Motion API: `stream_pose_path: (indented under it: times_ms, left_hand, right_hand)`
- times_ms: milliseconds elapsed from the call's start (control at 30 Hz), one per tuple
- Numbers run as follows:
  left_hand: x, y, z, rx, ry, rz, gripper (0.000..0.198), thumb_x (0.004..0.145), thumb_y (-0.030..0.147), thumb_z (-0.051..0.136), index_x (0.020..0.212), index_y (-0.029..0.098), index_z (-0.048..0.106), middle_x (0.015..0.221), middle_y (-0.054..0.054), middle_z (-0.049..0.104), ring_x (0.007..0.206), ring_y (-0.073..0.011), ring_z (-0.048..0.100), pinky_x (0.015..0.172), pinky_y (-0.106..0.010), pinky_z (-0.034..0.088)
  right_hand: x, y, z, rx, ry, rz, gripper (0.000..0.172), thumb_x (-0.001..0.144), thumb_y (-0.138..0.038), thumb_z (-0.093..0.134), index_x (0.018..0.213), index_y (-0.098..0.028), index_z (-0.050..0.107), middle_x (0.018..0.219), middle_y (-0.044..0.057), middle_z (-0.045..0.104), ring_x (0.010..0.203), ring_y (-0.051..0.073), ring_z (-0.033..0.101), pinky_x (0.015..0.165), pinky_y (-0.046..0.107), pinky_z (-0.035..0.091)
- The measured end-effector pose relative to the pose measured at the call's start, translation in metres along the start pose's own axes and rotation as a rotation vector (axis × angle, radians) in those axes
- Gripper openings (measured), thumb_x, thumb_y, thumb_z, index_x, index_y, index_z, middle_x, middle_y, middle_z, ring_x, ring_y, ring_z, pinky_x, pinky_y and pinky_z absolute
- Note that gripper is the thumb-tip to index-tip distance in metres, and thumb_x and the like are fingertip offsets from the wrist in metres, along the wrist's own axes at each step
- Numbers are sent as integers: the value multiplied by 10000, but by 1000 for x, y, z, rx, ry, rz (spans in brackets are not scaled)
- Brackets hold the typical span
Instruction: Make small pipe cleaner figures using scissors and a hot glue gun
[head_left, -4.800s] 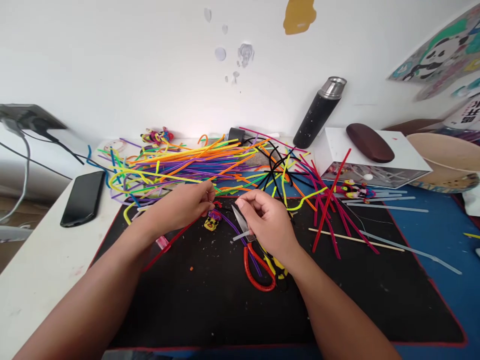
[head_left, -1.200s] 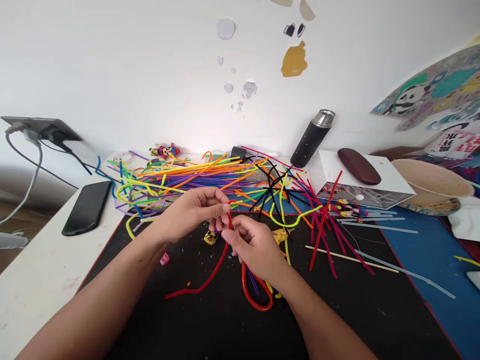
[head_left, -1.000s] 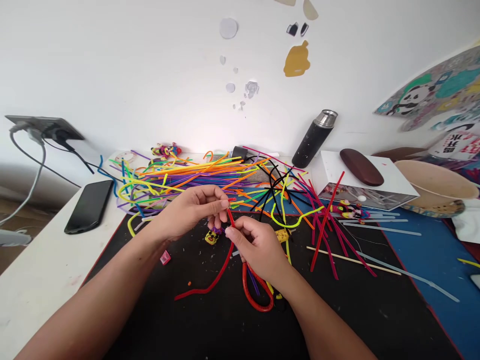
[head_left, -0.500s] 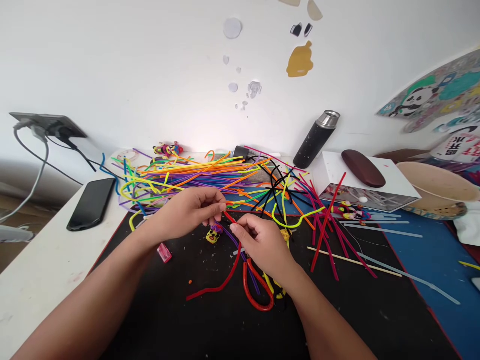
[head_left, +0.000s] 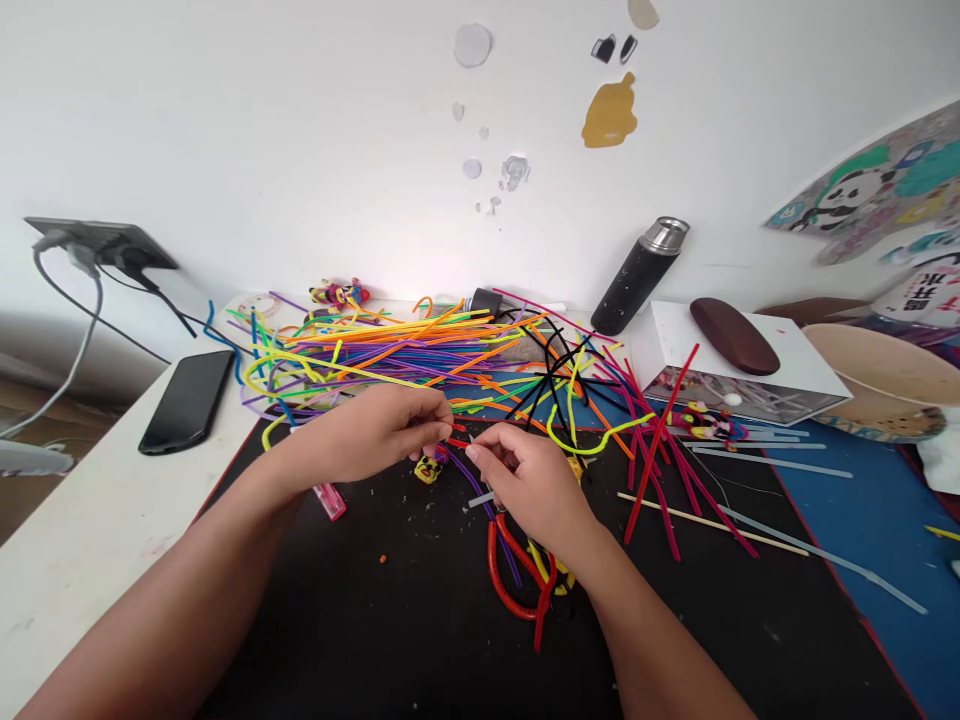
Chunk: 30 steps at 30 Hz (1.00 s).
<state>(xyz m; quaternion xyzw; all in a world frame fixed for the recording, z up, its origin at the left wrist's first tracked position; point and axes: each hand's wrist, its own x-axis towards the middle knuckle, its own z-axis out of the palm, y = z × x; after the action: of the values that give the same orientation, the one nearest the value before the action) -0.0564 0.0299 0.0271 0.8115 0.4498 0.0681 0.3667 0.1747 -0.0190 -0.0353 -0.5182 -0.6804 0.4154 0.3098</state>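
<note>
My left hand (head_left: 394, 430) pinches a red pipe cleaner (head_left: 457, 442) between thumb and fingertips. Close on its right, my right hand (head_left: 532, 485) is closed on the same fuzzy strand, thumb against forefinger. A red length hangs below the right hand, across a glossy red looped handle (head_left: 510, 605) on the mat. Just under my left fingers lies a small yellow face-like piece (head_left: 428, 469) with purple on top. Purple pipe cleaners (head_left: 512, 560) run beneath the right hand. A yellow-and-black piece (head_left: 559, 580) is partly hidden by that wrist.
Many coloured pipe cleaners (head_left: 390, 350) are heaped behind my hands. A black flask (head_left: 634, 285) stands by the wall, beside a white box (head_left: 795, 375) bearing a dark red case (head_left: 733, 337). Left lies a phone (head_left: 187, 402); a pink sharpener-like object (head_left: 330, 501) rests nearer.
The red pipe cleaner's loose end has swung from the lower left to below my right hand, over the red handle. Both hands stay close together. The view has shifted slightly.
</note>
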Motion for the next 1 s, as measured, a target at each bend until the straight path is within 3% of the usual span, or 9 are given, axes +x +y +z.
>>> stream_pose_path:
  times_ms: [367, 667, 1000]
  left_hand:
    - [3, 3, 4, -66, -95, 20, 223, 1031, 332, 437, 918, 228, 599, 826, 3, 699, 753, -177, 624, 688, -265, 434]
    - [2, 5, 7, 17, -130, 39, 136, 940, 184, 479, 897, 234, 599, 771, 21, 687, 682, -160, 592, 625, -257, 382]
    - [9, 0, 9, -322, -82, 16, 278, 1019, 471, 557, 954, 210, 625, 799, 3, 657, 712, -158, 618, 662, -254, 482]
  right_hand:
    - [0, 0, 1, -53, 8, 4, 217, 991, -391, 681, 1131, -236, 736, 700, -44, 606, 602, 148, 545, 581, 279, 362]
    - [-2, -1, 1, -80, -35, -29, 188, 1023, -389, 645, 1017, -242, 762, 682, -31, 632, 609, 152, 542, 580, 281, 337]
    - [-1, 2, 2, 111, 16, 24, 242, 1027, -410, 596, 929, -223, 714, 683, -28, 587, 600, 141, 485, 564, 263, 368]
